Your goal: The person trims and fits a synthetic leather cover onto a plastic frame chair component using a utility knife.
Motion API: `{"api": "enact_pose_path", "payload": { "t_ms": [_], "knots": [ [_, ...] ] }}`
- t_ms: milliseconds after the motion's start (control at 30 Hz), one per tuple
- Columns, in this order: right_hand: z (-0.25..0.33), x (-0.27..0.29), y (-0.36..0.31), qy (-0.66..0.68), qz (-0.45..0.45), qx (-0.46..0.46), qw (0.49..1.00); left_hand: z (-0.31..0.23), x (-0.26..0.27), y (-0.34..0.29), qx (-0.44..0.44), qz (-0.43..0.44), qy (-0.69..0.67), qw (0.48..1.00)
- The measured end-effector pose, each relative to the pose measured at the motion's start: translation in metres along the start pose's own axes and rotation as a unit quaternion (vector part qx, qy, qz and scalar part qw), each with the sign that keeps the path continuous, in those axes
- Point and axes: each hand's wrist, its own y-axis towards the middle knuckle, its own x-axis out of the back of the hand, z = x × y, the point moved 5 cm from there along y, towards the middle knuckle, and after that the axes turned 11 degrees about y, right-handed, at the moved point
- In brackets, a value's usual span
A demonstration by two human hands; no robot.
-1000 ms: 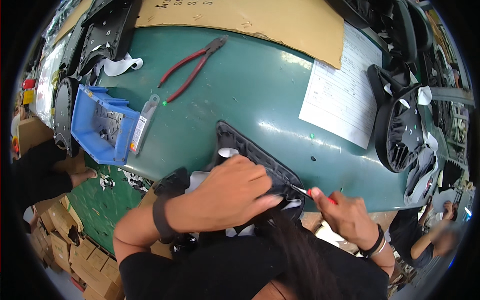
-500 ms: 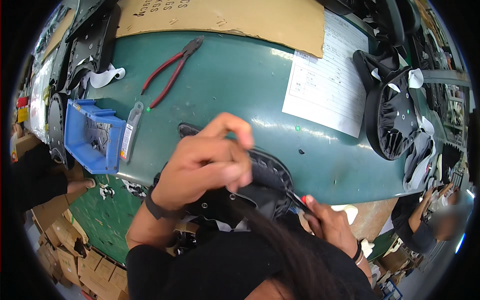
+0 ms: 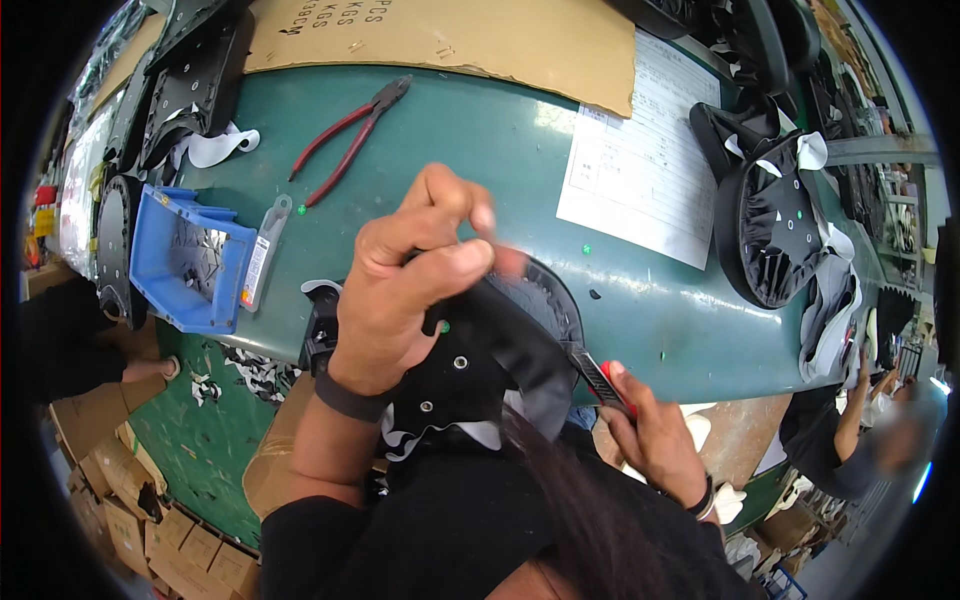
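A black padded panel (image 3: 515,340) with metal eyelets, a gathered edge and white trim stands tilted against the near edge of the bench, close to my body. My left hand (image 3: 405,275) is over its upper left part, with fingers curled and thumb pressed in. Whatever is pinched there is hidden, and the fingertips are blurred. In my right hand (image 3: 660,440) is a utility knife (image 3: 600,382) with a red and black handle. Its blade end points up and left, right beside the panel's right edge.
On the green bench (image 3: 470,130) lie red-handled cutting pliers (image 3: 355,140), a blade case (image 3: 265,252) and a blue bin (image 3: 150,255) of small metal pieces. Farther back are cardboard (image 3: 440,40) and a printed sheet (image 3: 640,170). More black padded pieces (image 3: 770,220) flank both sides. Another person (image 3: 825,430) is at right.
My left hand has risen a little, and the panel is tilted differently, showing more of its eyelets. The knife in my right hand has come into fuller view beside the panel's edge.
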Motion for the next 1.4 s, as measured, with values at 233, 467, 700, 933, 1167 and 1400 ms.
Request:
{"api": "enact_pose_path", "payload": {
  "t_ms": [233,467,700,933,1167,1400],
  "knots": [
    [-0.004,0.009,0.031,-0.005,0.041,-0.043,0.998,0.018,-0.039,-0.022,-0.169,0.225,0.720,0.635],
    [0.004,-0.013,-0.001,0.054,-0.025,-0.050,0.997,0.021,-0.006,-0.001,0.023,0.106,0.286,0.952],
    [-0.011,0.004,0.042,-0.017,0.006,-0.043,0.999,-0.027,0.023,-0.006,-0.048,0.078,0.689,0.719],
    [-0.004,0.014,0.114,-0.074,0.181,0.051,0.979,-0.033,0.017,0.004,-0.099,0.173,0.471,0.859],
    [-0.014,-0.004,0.064,0.044,0.100,-0.002,0.994,-0.048,0.036,0.029,-0.123,0.004,-0.259,0.958],
    [-0.011,0.002,0.078,0.079,0.104,-0.033,0.991,-0.002,-0.008,-0.011,-0.073,0.252,0.740,0.619]
  ]
}}
